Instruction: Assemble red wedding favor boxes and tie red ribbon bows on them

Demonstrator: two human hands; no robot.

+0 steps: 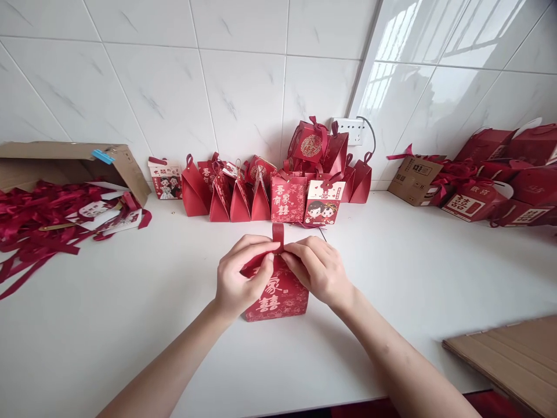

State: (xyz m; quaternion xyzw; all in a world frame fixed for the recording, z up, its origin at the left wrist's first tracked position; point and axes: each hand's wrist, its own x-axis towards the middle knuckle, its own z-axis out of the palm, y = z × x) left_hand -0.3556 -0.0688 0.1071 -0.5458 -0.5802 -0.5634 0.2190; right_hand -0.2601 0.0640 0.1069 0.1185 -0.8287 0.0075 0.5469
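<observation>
A red gift box point(285, 296) with pale printed characters and a flower pattern stands upright on the white table in front of me. A dark red ribbon loop point(278, 233) rises from its top. My left hand point(245, 273) pinches the top edge at the loop's base from the left, thumb and fingers together. From the right, my right hand point(319, 268) pinches the same spot, its fingertips almost touching the left ones. The fingers hide part of the box's upper face and the exact point where the ribbon enters.
Several finished-looking red gift boxes point(230, 197) line the tiled wall. At left, an open cardboard carton point(137, 168) spills red ribbons point(39, 215). More red boxes point(474, 197) are heaped at right beside a small brown box point(413, 180). A cardboard flap point(513, 354) juts in at lower right.
</observation>
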